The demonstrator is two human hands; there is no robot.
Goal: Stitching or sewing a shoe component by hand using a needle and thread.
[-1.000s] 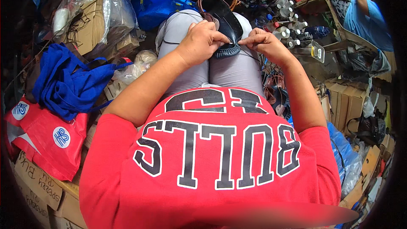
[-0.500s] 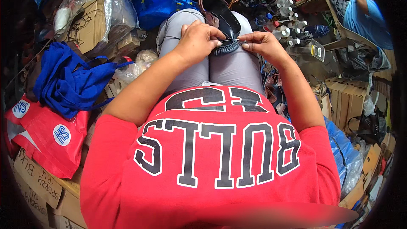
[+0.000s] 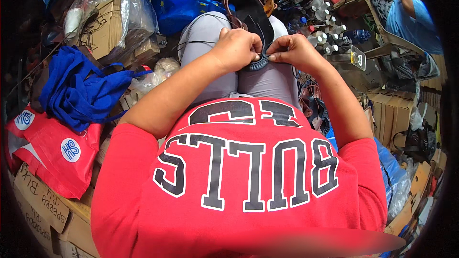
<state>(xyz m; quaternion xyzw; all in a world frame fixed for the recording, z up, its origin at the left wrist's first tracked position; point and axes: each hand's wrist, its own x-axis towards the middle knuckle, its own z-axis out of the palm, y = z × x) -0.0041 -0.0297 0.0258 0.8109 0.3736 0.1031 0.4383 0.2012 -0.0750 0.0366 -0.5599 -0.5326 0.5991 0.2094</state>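
From my end, the left hand (image 3: 237,48) and right hand (image 3: 295,51) are pinching the puckered end of the shoe (image 3: 260,21), upper centre of the frame. A slipping pinch could be slackening the gathers; loose cord (image 3: 196,42) leftward could be snagging.

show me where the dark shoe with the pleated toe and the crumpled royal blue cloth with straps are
Dark shoe with the pleated toe (image 3: 259,21): head view, on its dark inner surface.
Crumpled royal blue cloth (image 3: 79,91): head view, on the middle of its folds.
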